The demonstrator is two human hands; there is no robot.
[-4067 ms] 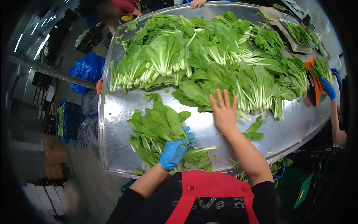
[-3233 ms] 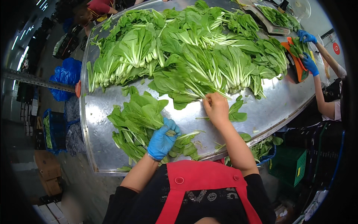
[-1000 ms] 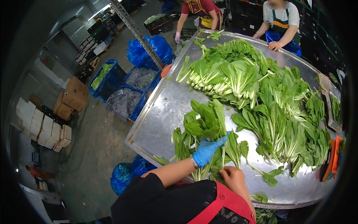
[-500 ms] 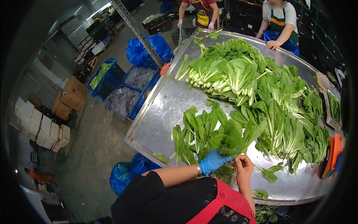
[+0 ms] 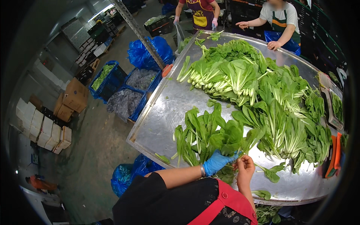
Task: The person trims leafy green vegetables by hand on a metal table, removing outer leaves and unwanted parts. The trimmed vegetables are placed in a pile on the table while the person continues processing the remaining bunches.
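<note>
My left hand (image 5: 217, 162), in a blue glove, is closed around the base of a bunch of leafy greens (image 5: 227, 138), whose broad leaves point away from me. Bare, my right hand (image 5: 245, 165) pinches at the stem ends just right of the glove; the exact stem between its fingertips is partly hidden. Loose leafy greens (image 5: 197, 129) lie on the metal table (image 5: 157, 112) beyond and left of my hands. A large heap of the same greens (image 5: 240, 73) spreads across the far and right side. A single leafy stalk (image 5: 272, 173) rests to the right of my right hand.
Two co-workers stand at the table's far edge, one holding a clear bag (image 5: 180, 35), the other beside a blue bag (image 5: 285, 43). Left of the table are blue-lined crates (image 5: 140, 103), a metal post (image 5: 140, 33) and blue bags (image 5: 122, 178). Orange-edged items (image 5: 333, 155) sit at the right edge.
The bunch in my left hand was blurred by motion and now shows sharply, its leaves more upright. The co-worker at far right has stretched one hand out to the left over the table edge.
</note>
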